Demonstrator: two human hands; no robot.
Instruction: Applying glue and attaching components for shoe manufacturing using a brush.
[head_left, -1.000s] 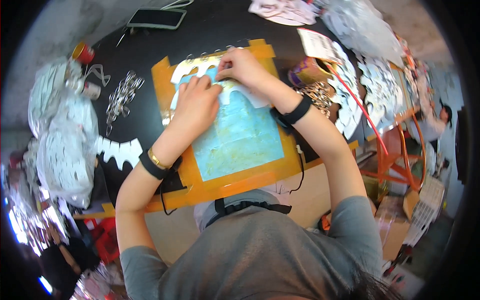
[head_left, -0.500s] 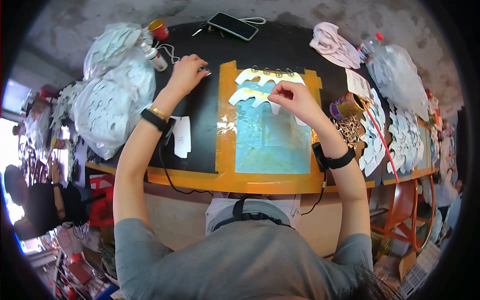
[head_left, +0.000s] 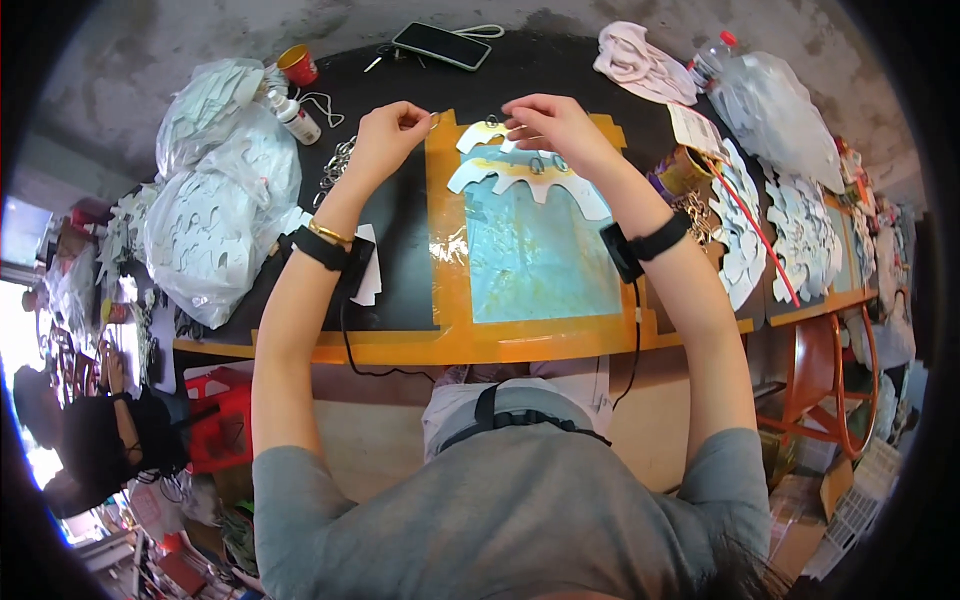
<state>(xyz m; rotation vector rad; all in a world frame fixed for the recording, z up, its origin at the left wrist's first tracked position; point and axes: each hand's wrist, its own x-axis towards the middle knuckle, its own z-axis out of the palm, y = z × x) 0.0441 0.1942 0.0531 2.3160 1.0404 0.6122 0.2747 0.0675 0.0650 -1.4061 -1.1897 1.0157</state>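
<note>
Head view: scalloped white cutout (head_left: 535, 190) lies on the blue sheet (head_left: 540, 275), metal rings (head_left: 537, 165) along its yellow-smeared edge. Left hand (head_left: 392, 138): thumb and fingertips together; whether anything is held cannot be told. Right hand (head_left: 553, 130): fingers parted near the rear cutout (head_left: 478, 137). Cutout judged light, flexible, easily creased; best gripped by clean points. Printed card (head_left: 697, 130): lettering illegible.

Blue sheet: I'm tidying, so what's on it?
On the sheet, a white strip with rings at its upper edge. The right hand partly hides another strip; what both cover can't be seen.
</note>
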